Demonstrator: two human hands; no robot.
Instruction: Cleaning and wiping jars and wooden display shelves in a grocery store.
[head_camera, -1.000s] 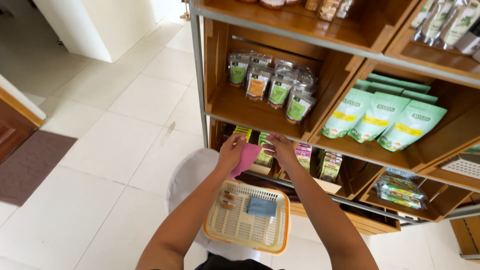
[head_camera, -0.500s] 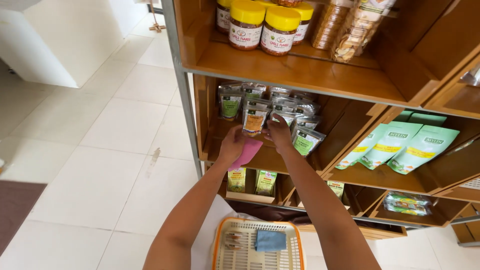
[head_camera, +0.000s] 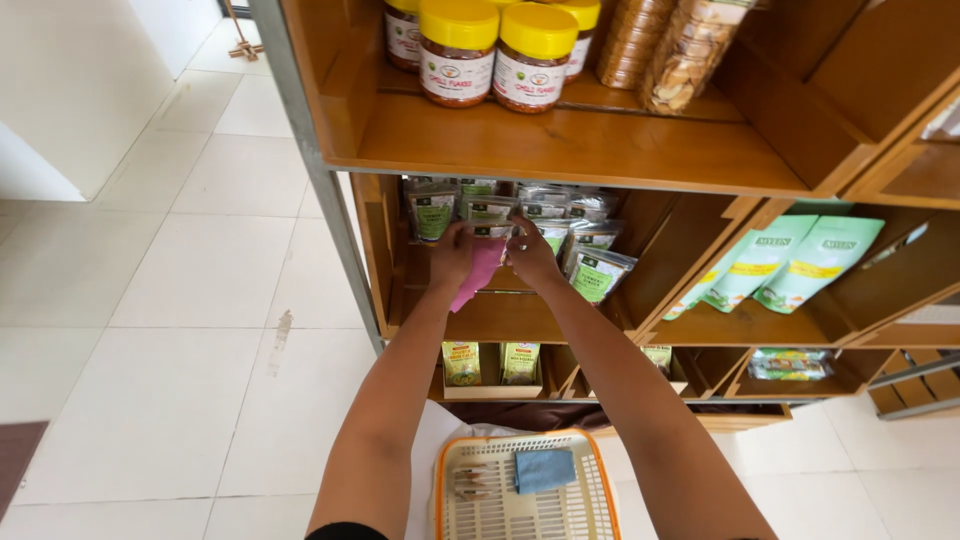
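Wooden shelf (head_camera: 560, 150): yellow-lidded jars (head_camera: 495, 50) above; clear pouches (head_camera: 560, 225) below, where left hand (head_camera: 452, 255) holding pink cloth (head_camera: 478, 272) and right hand (head_camera: 530, 255) meet.

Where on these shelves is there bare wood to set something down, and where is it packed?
Bare wood runs along the top shelf in front of the yellow-lidded jars. The compartment with the small pouches is crowded; both the left hand and right hand are in there, by a pink cloth.

- Bright, even daylight on the white floor tiles (head_camera: 190, 270), no harsh glare.
- Shelf cubbies (head_camera: 690, 250) fall into soft shadow.
- Wide-angle bending at the edges; hands look slightly motion-blurred, I think.
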